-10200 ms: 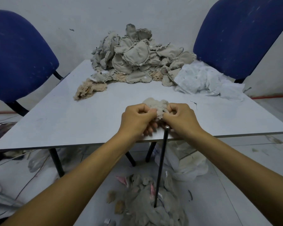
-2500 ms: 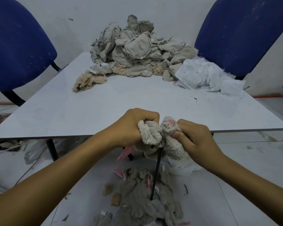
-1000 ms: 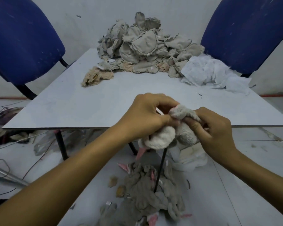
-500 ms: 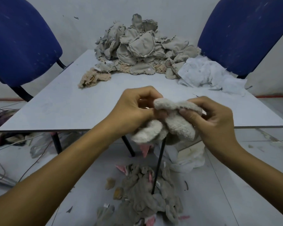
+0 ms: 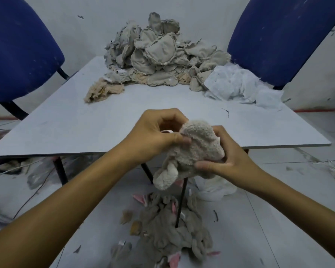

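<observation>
Plush piece (image 5: 197, 149): cream, fuzzy fabric; held in the air between both hands, over the near edge of the surface; one rounded lobe hanging down at the lower left.
Left hand (image 5: 153, 136): fingers (image 5: 170, 117) curled over, thumb pressed onto the upper left edge of the plush piece; pinch grip on the fabric.
Right hand (image 5: 230, 163): fingers wrapped behind the plush piece and mostly hidden by it, thumb laid across its lower right; closed grip from below.
Surface (image 5: 66, 128): pale grey board on dark legs.
Grey heap (image 5: 159, 55): flat grey fabric pieces with frayed edges, stacked at the far edge of the surface against the wall.
Beige scrap (image 5: 103, 91): at the left foot of the grey heap.
White cloth (image 5: 240, 84): crumpled, against the right end of the grey heap.
Black rod (image 5: 180, 204): thin, nearly upright, lower end in the floor pile, upper end hidden behind the plush piece.
Floor pile (image 5: 172, 233): grey fuzzy pieces with pink parts, on the floor below the hands.
White bag (image 5: 215, 188): on the floor under the surface, just right of the black rod.
Left chair (image 5: 17, 51): blue, beyond the far left corner of the surface.
Right chair (image 5: 282, 35): blue, beyond the far right corner of the surface.
</observation>
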`<control>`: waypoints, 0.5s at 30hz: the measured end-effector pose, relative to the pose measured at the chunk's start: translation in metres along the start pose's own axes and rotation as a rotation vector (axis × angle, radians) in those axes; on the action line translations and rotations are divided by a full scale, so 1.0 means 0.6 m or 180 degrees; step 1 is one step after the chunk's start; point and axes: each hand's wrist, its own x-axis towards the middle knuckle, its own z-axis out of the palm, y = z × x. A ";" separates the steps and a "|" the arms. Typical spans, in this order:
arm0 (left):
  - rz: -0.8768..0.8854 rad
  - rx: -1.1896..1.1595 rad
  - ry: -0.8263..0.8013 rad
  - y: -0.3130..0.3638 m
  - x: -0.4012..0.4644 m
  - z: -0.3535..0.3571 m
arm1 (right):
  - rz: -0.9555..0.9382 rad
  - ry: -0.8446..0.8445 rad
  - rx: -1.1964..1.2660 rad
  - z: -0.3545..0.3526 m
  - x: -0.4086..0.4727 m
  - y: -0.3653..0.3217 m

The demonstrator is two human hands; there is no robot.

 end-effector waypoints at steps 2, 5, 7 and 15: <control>-0.0073 -0.0350 0.0069 -0.006 0.002 -0.008 | -0.0151 0.0237 0.0051 0.001 -0.006 0.003; -0.0413 0.0521 -0.0617 -0.021 0.008 -0.031 | -0.0355 0.0574 0.0097 -0.003 -0.005 -0.006; -0.0734 0.1131 -0.1348 -0.029 0.005 -0.033 | -0.0374 0.0617 0.0137 -0.002 0.000 -0.016; -0.0292 0.0715 -0.0457 -0.009 0.005 -0.017 | -0.0311 0.0449 -0.0636 0.008 0.010 -0.018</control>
